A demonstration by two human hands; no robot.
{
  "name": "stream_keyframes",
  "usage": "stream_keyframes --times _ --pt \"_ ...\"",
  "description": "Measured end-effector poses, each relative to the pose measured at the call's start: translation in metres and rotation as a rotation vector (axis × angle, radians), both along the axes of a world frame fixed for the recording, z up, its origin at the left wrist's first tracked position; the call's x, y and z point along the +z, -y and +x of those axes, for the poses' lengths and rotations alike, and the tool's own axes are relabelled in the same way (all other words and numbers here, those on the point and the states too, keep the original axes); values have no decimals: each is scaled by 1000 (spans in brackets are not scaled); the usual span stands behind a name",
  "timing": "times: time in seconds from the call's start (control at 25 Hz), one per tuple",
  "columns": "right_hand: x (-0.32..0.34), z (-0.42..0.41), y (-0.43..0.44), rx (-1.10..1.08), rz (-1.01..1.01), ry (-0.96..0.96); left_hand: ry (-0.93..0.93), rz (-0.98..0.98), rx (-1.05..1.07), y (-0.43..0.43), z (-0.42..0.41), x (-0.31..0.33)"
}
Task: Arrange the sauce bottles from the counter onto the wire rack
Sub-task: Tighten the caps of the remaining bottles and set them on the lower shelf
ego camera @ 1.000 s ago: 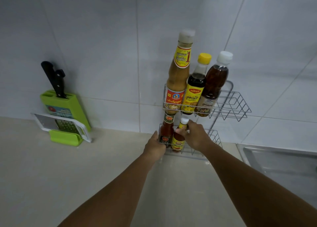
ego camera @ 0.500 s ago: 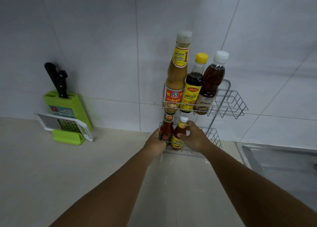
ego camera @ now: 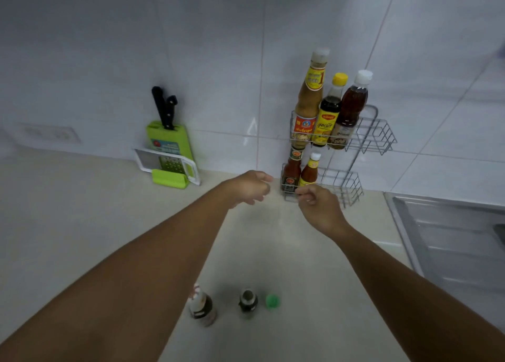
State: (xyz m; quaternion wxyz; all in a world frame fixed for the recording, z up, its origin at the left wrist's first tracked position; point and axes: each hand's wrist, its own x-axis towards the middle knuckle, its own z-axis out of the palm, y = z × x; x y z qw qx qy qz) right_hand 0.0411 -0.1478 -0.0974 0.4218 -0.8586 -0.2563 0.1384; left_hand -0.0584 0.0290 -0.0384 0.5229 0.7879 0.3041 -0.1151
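Observation:
A two-tier wire rack [ego camera: 377, 134] stands against the tiled wall. Its upper tier holds a tall tan sauce bottle [ego camera: 308, 99], a dark bottle with a yellow cap [ego camera: 329, 110] and a brown bottle with a white cap [ego camera: 352, 104]. On the lower tier stand a red sauce bottle [ego camera: 291, 170] and a small chilli sauce bottle [ego camera: 310, 170]. My left hand [ego camera: 250, 186] and my right hand [ego camera: 318, 203] hover just in front of the lower tier, both empty with loosely curled fingers. Near me on the counter stand a white-capped bottle [ego camera: 202, 305], a dark bottle [ego camera: 248, 303] and a green-capped bottle [ego camera: 272, 301].
A green knife block with black-handled knives [ego camera: 166, 134] and a white grater [ego camera: 166, 165] lean on the wall at the left. A steel sink [ego camera: 448, 241] lies at the right. A wall socket [ego camera: 49, 133] sits at the far left.
Both hands have let go of the two small bottles on the lower tier and pulled back. The view has tilted down, bringing three counter bottles into sight.

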Motion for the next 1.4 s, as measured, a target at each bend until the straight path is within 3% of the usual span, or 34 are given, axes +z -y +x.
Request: stream_keyframes --times 0.12,0.28,0.44,0.56,0.72,0.88,1.0,1.2,1.4 --pt "16 -56 -9 212 -18 -30 -12 125 -101 -4 -51 13" --pt "13 -120 -14 487 -270 -110 -12 321 -202 4 -116 16" --pt "-29 -138 8 285 -348 -100 7 320 -269 51 -148 8" --pt "-75 -141 32 357 -598 -154 -98 334 -381 89 -159 -8" --pt "-130 -152 44 429 -701 -71 -210 372 -340 112 -168 -53" --pt "-143 -172 50 303 -578 92 -45 319 37 124 -177 -109" --pt "-141 -175 60 233 -391 -57 95 253 267 122 -181 -135" --pt "-92 -163 82 100 -182 -110 233 61 304 129 -181 -147" --pt "-5 -132 95 204 -126 30 425 147 110 139 -151 -112"
